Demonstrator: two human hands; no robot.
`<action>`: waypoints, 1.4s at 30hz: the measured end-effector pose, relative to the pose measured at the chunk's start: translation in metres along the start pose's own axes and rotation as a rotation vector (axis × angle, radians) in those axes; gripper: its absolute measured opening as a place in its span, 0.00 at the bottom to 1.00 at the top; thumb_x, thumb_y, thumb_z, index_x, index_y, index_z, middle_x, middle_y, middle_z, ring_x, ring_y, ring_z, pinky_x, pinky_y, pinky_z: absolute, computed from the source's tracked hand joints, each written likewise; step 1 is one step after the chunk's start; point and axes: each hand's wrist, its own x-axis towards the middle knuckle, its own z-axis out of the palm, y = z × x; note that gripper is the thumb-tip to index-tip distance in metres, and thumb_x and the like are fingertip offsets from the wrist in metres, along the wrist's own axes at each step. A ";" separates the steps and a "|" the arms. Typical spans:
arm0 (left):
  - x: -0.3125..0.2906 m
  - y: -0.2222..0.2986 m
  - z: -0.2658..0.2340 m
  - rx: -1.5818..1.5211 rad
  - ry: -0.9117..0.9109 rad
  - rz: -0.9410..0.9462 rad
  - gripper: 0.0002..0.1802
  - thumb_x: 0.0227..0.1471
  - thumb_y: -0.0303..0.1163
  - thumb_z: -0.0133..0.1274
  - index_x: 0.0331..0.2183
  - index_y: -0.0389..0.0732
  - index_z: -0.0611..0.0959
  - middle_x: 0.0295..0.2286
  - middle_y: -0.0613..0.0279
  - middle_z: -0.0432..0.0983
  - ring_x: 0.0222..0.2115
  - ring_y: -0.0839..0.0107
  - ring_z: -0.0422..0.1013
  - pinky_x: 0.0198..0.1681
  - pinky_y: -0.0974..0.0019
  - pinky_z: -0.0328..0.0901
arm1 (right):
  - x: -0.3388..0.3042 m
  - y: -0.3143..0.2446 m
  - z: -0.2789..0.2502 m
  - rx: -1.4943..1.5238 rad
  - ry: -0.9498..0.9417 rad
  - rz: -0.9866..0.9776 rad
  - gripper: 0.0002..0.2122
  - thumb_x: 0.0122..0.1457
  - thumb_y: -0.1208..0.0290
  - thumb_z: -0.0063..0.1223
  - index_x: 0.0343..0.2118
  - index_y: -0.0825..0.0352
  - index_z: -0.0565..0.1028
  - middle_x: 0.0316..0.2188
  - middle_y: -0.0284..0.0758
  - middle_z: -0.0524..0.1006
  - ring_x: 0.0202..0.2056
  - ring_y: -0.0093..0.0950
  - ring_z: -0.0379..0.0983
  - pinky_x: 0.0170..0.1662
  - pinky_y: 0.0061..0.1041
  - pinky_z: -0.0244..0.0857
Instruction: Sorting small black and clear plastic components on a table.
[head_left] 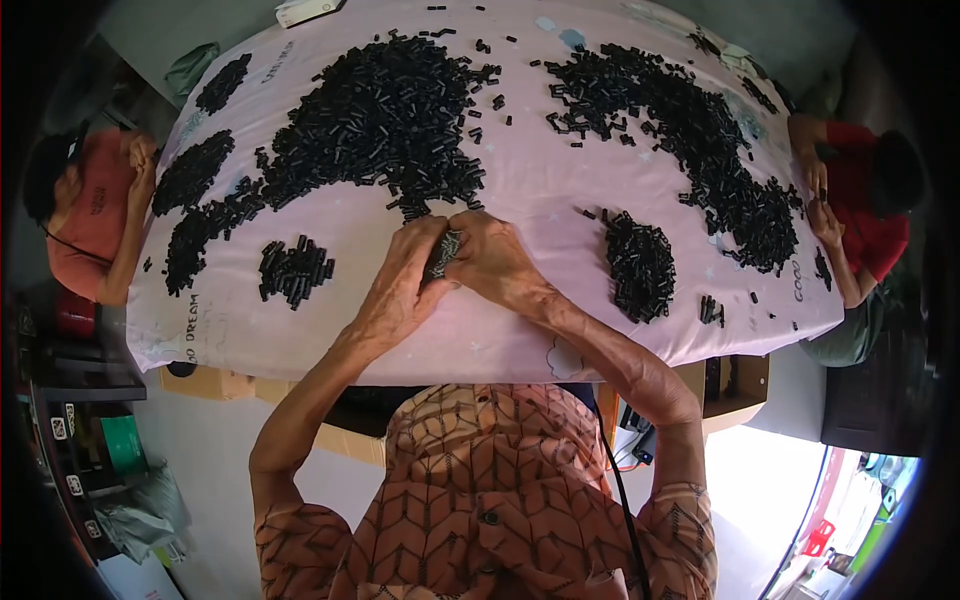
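Observation:
Both hands meet at the near tip of the large pile of short black cylindrical pieces. My left hand is closed, cupping a cluster of thin silvery metal pieces that shows between the two hands; their exact kind is too small to tell. My right hand curls over the other side of this cluster, its fingers bent, with the fingertips touching or nearly touching the left hand. Whatever its fingertips pinch is hidden. A small heap of black pieces lies left of my hands, and an oval heap to their right.
A pink printed cloth covers the table. Another long pile of black pieces curves along the right side. One person sits at the left edge, another at the right. Cardboard boxes stand below the near edge.

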 end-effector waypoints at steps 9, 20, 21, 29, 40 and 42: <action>-0.019 -0.004 -0.014 -0.006 0.051 -0.026 0.37 0.44 0.23 0.59 0.56 0.37 0.63 0.55 0.47 0.58 0.55 0.50 0.58 0.57 0.54 0.59 | -0.010 0.050 -0.054 -0.832 0.504 -0.372 0.13 0.52 0.72 0.57 0.41 0.67 0.72 0.35 0.39 0.74 0.35 0.41 0.72 0.36 0.35 0.69; -0.034 -0.002 -0.014 -0.037 0.169 -0.083 0.33 0.44 0.21 0.56 0.54 0.39 0.70 0.54 0.51 0.64 0.55 0.56 0.62 0.57 0.58 0.59 | -0.020 0.088 -0.073 -1.227 0.570 -0.286 0.09 0.45 0.73 0.49 0.31 0.68 0.72 0.33 0.38 0.64 0.39 0.35 0.63 0.44 0.34 0.57; -0.034 -0.002 -0.014 -0.021 0.190 -0.077 0.32 0.43 0.20 0.56 0.54 0.39 0.71 0.53 0.51 0.65 0.55 0.56 0.62 0.57 0.59 0.59 | -0.021 0.091 -0.078 -1.262 0.571 -0.290 0.09 0.45 0.73 0.49 0.31 0.70 0.72 0.32 0.39 0.65 0.38 0.35 0.63 0.43 0.34 0.57; -0.033 -0.003 -0.010 0.000 0.209 -0.076 0.33 0.43 0.23 0.60 0.53 0.41 0.72 0.52 0.52 0.66 0.54 0.55 0.62 0.55 0.58 0.59 | -0.046 0.060 -0.082 -1.383 0.642 -0.219 0.13 0.43 0.79 0.48 0.34 0.78 0.71 0.32 0.44 0.65 0.35 0.36 0.63 0.40 0.34 0.60; -0.035 -0.007 -0.009 0.009 0.242 -0.075 0.31 0.42 0.25 0.62 0.51 0.37 0.73 0.51 0.52 0.68 0.53 0.56 0.64 0.55 0.59 0.60 | -0.108 0.048 -0.029 -1.009 0.337 -0.603 0.20 0.37 0.74 0.53 0.36 0.80 0.71 0.41 0.49 0.67 0.45 0.46 0.65 0.51 0.46 0.60; -0.036 -0.009 -0.009 0.009 0.250 -0.072 0.31 0.43 0.25 0.62 0.51 0.37 0.73 0.51 0.52 0.68 0.52 0.56 0.64 0.55 0.59 0.60 | -0.115 0.049 -0.033 -0.984 0.279 -0.662 0.20 0.37 0.74 0.53 0.35 0.80 0.72 0.41 0.49 0.68 0.44 0.46 0.66 0.50 0.46 0.61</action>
